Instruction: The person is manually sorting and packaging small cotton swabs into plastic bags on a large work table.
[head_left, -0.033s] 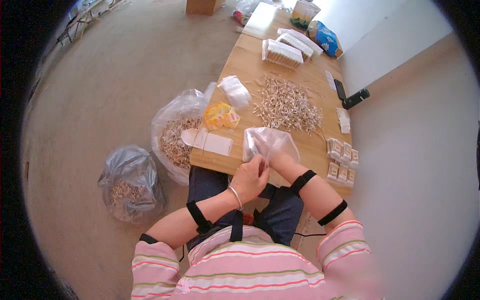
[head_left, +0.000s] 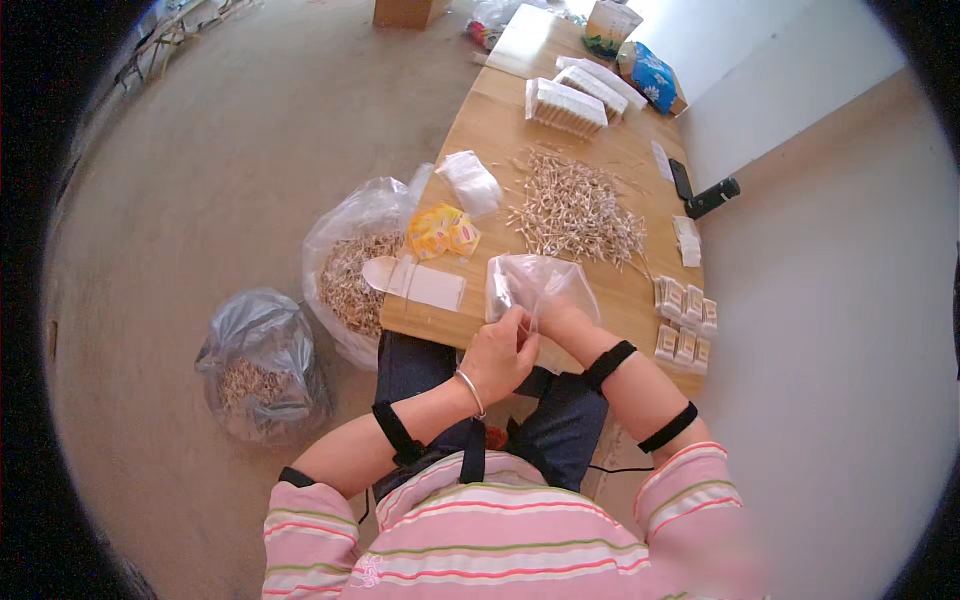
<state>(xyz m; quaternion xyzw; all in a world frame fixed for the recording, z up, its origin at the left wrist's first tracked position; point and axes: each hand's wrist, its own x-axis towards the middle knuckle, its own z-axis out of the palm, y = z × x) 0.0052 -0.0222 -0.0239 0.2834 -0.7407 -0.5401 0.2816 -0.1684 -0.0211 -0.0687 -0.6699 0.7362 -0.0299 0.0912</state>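
Note:
At the near edge of the wooden table (head_left: 465, 150), a clear plastic bag (head_left: 530, 270) is spread under both hands. My left hand (head_left: 498, 358) is closed, its thumb and fingers pinching the bag's near edge. Inside the bag's mouth reaches my right hand (head_left: 565, 318); the plastic veils its fingers, so their grip cannot be made out. Beyond the bag lies a loose heap of cotton swabs (head_left: 580, 210). A white card strip (head_left: 435, 287) with a rounded end sits left of my hands, beside yellow printed packets (head_left: 440, 232).
Small packed bundles (head_left: 685, 318) stand in rows at the right edge. A black bottle (head_left: 712, 197) and phone (head_left: 680, 180) lie by the wall. Stacked swab packs (head_left: 565, 107) are farther back. Floor bags (head_left: 345, 215) (head_left: 262, 330) hold swabs at left; white sheets (head_left: 470, 183) lie nearby.

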